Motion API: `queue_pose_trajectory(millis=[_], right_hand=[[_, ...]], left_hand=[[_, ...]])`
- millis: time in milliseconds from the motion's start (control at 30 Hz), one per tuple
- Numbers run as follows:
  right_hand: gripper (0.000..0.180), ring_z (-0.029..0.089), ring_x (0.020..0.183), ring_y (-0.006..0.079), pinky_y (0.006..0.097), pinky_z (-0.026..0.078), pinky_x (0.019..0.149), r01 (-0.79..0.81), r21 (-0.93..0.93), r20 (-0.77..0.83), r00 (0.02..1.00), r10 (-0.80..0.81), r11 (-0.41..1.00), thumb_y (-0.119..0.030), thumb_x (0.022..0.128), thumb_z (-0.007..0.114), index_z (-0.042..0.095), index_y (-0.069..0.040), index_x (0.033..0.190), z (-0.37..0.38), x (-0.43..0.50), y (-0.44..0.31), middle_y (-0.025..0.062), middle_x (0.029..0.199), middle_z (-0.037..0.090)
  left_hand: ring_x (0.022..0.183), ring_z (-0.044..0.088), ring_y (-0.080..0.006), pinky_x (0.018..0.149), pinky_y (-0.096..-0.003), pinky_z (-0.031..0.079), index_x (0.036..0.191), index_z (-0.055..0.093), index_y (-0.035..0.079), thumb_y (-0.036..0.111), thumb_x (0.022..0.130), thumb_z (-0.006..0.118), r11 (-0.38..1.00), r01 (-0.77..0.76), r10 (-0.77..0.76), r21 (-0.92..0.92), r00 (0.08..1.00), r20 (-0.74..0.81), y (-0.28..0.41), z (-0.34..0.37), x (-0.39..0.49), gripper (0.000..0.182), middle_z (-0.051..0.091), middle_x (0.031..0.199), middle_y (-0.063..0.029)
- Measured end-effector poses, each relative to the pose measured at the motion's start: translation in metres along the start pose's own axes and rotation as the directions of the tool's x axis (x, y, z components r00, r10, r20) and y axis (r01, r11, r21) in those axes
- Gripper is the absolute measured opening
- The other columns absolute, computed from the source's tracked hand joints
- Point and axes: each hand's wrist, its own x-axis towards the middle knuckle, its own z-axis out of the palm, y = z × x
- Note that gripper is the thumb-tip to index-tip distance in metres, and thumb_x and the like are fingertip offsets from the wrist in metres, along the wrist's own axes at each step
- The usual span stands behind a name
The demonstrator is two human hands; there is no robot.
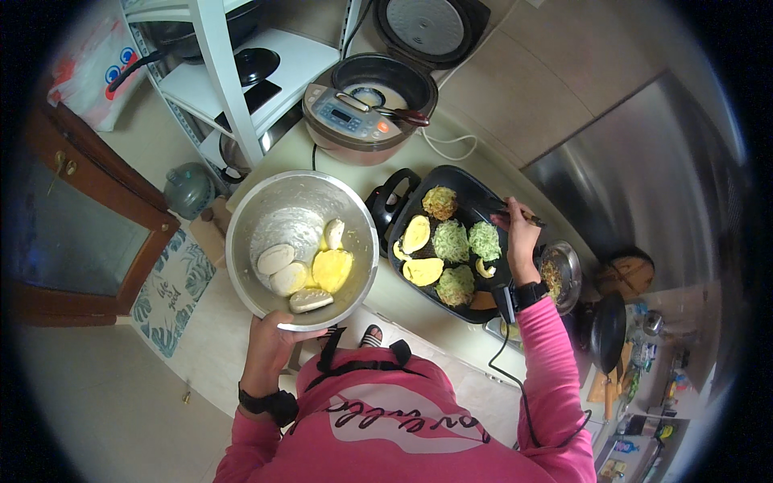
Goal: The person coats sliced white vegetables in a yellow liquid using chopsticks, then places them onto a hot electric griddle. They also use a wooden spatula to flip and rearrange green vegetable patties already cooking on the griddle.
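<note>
My left hand [272, 344] grips the near rim of a stainless steel mixing bowl [241, 241]. Inside are several pale, flour-coated slices [276, 259] and one slice wet with yellow egg [332, 271]. My right hand [523, 238] is over the right side of a black electric frying pan [474, 184], closed around a thin dark utensil [532, 218], perhaps chopsticks. In the pan lie yellow egg-coated slices [423, 271], pale green shredded-vegetable patties [450, 241] and a browned patty [439, 202]. The tip of a wooden spatula [483, 300] shows at the pan's near right corner.
An open rice cooker [362, 148] with a red-handled utensil [404, 115] stands behind the bowl. White shelving [226, 90] is at the back left. Right of the pan are a metal bowl of chopped food [570, 278] and a black frying pan [609, 332]. A cable [510, 371] hangs by my right arm.
</note>
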Motion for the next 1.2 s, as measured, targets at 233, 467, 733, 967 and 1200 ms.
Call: queue_pose_trajectory(millis=[233, 467, 733, 967, 1200], right_hand=[[0.023, 0.067, 0.068, 0.0165, 0.0266, 0.057, 0.06, -0.062, -0.128, 0.184, 0.979, 0.085, 0.99, -0.015, 0.092, 0.066, 0.068, 0.006, 0.102, 0.019, -0.035, 0.011, 0.0091, 0.086, 0.067], [0.013, 0.066, 0.07, 0.0293, 0.0336, 0.052, 0.059, 0.684, -0.427, 0.592, 0.706, -0.389, 0.592, 0.003, 0.083, 0.062, 0.067, 0.003, 0.095, 0.022, -0.066, 0.009, 0.0183, 0.083, 0.063], [0.035, 0.063, 0.075, 0.0383, 0.0439, 0.054, 0.067, 0.842, -0.396, 0.8, 0.512, -0.312, 0.366, 0.003, 0.074, 0.064, 0.061, 0.001, 0.109, 0.031, -0.053, 0.01, 0.0174, 0.095, 0.059], [0.01, 0.063, 0.073, 0.0382, 0.0429, 0.052, 0.065, 0.805, -0.437, 0.709, 0.582, -0.397, 0.4, -0.006, 0.089, 0.064, 0.065, 0.002, 0.094, 0.046, -0.047, 0.014, 0.0183, 0.087, 0.06], [0.017, 0.064, 0.061, 0.0246, 0.0319, 0.048, 0.056, 0.513, -0.344, 0.289, 0.855, -0.431, 0.786, -0.009, 0.09, 0.066, 0.065, 0.005, 0.08, 0.027, -0.051, -0.014, 0.0143, 0.073, 0.063]], left_hand=[[0.106, 0.061, -0.0468, 0.081, -0.0546, 0.06, 0.137, 0.028, -0.016, 0.008, 0.08, 0.05, 1.0, 0.006, -0.006, 0.012, 0.999, 0.037, -0.001, 0.002, 0.003, 0.065, 0.05, 0.127, -0.0339], [0.109, 0.059, -0.0472, 0.084, -0.0572, 0.058, 0.139, 0.027, -0.012, 0.008, 0.079, 0.051, 1.0, 0.017, -0.017, 0.006, 0.999, 0.048, -0.006, -0.004, 0.004, 0.068, 0.049, 0.129, -0.0321], [0.109, 0.059, -0.047, 0.082, -0.0564, 0.059, 0.139, 0.027, -0.011, 0.008, 0.079, 0.05, 1.0, 0.013, -0.014, 0.023, 0.999, 0.045, -0.003, -0.004, 0.002, 0.068, 0.048, 0.131, -0.0317], [0.108, 0.06, -0.0459, 0.081, -0.0564, 0.059, 0.136, 0.03, -0.014, 0.007, 0.08, 0.05, 1.0, -0.01, 0.012, -0.022, 0.997, 0.071, -0.006, -0.011, 0.004, 0.064, 0.05, 0.128, -0.0317], [0.102, 0.064, -0.0396, 0.085, -0.0542, 0.058, 0.124, 0.047, -0.016, 0.008, 0.081, 0.056, 0.967, -0.055, 0.036, 0.248, 0.996, 0.08, -0.018, -0.028, 0.011, 0.05, 0.056, 0.122, -0.0283]])
